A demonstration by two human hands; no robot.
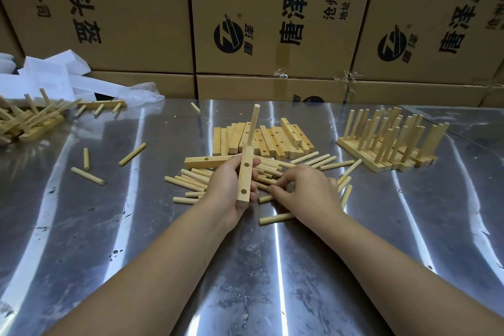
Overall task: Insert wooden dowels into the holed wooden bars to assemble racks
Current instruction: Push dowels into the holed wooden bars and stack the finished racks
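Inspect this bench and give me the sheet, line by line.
Surface: metal table, scuffed, with glare streaks.
Job's things: bar with one dowel seated in it and two holes open; loose dowels; stacked bars; racks at right; tangled racks at left.
Clutter: stray dowels at left; white packing and a plastic bag at back left.
Hands: left hand grips the bar; right hand is on the loose dowels, fingers curled, grip unclear.
Cables: nothing seen.
Surroundings: printed cartons stacked behind the table.
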